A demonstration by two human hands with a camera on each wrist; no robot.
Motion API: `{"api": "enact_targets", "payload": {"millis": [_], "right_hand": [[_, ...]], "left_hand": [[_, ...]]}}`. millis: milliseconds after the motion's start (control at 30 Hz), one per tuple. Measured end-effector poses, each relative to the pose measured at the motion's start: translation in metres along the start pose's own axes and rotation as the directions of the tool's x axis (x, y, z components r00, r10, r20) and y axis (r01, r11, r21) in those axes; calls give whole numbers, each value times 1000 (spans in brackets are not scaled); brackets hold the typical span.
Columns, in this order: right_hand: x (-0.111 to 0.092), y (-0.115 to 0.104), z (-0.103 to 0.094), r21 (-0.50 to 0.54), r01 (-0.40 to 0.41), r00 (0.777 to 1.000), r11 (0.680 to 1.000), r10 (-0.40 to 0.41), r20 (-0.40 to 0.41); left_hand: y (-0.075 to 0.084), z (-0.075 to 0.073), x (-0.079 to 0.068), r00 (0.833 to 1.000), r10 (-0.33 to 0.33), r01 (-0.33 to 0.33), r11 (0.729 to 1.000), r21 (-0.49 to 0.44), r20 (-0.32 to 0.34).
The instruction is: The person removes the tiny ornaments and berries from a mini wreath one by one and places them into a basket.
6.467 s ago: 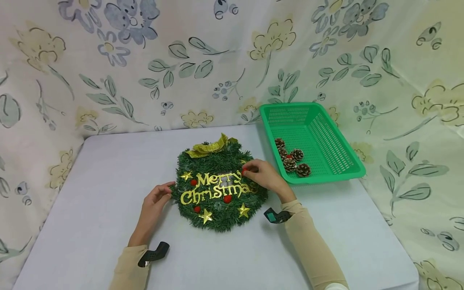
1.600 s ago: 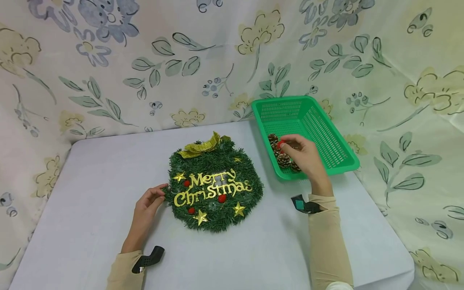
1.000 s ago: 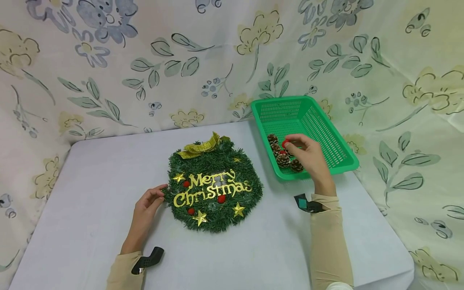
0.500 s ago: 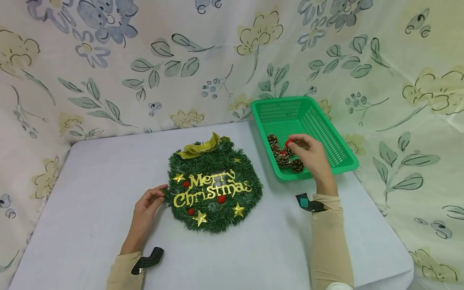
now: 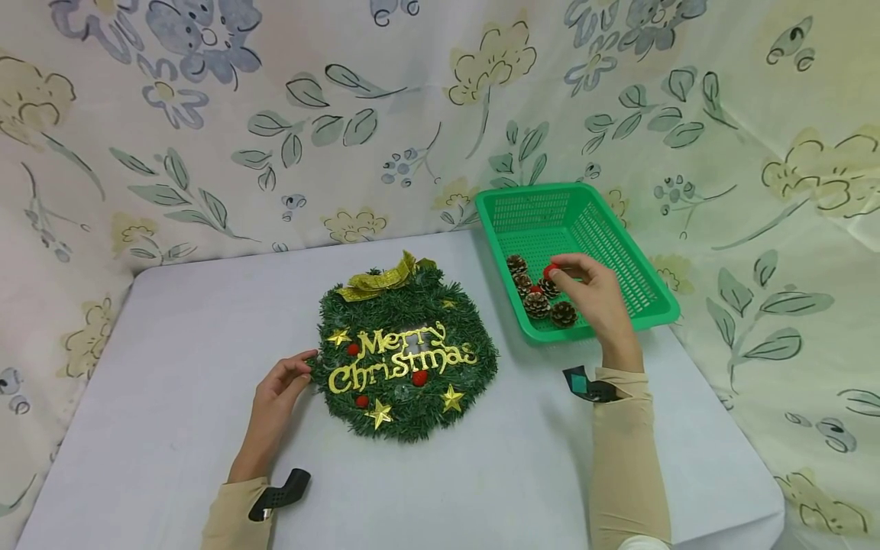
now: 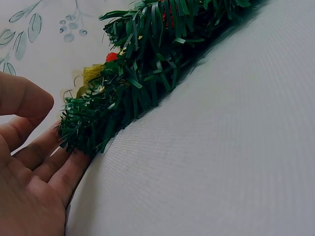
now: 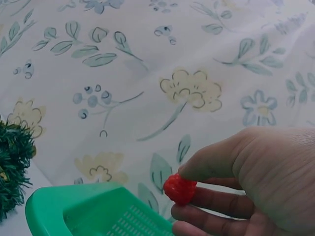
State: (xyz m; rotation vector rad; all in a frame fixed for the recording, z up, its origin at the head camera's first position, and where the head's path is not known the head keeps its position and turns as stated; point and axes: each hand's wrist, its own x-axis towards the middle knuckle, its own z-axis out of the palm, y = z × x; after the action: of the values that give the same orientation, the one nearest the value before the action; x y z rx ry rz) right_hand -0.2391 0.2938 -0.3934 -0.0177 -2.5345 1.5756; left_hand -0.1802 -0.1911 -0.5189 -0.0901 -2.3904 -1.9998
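My right hand (image 5: 593, 294) pinches a red artificial berry (image 7: 180, 189) between thumb and fingers, above the near left part of the green basket (image 5: 584, 336). Under it in the basket are several pine cones (image 5: 564, 314) and another red berry (image 5: 535, 290). A green Christmas wreath (image 5: 412, 416) lies flat on the table, bearing gold "Merry Christmas" lettering (image 5: 402, 363), gold stars, red berries and a gold bow (image 5: 378, 283). My left hand (image 5: 278, 393) stays at its left edge; in the left wrist view the fairly straight fingertips touch the greenery while the thumb stands apart.
The white-covered table (image 5: 426, 496) backs onto a floral curtain (image 5: 412, 114). The basket stands at the table's back right, to the right of the wreath, with its rim raised around the pine cones.
My right hand has moved from the wreath's upper right to over the basket, holding a red berry; lately it drifts slightly right. My left hand stays at the wreath's edge.
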Motion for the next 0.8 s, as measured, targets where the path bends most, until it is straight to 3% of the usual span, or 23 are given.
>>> {"api": "enact_targets", "payload": {"millis": [800], "right_hand": [[-1, -3, 0, -9, -33, 999, 999, 33, -20]], "left_hand": [[-4, -1, 3, 1000, -11, 11, 1000, 12, -2]]}}
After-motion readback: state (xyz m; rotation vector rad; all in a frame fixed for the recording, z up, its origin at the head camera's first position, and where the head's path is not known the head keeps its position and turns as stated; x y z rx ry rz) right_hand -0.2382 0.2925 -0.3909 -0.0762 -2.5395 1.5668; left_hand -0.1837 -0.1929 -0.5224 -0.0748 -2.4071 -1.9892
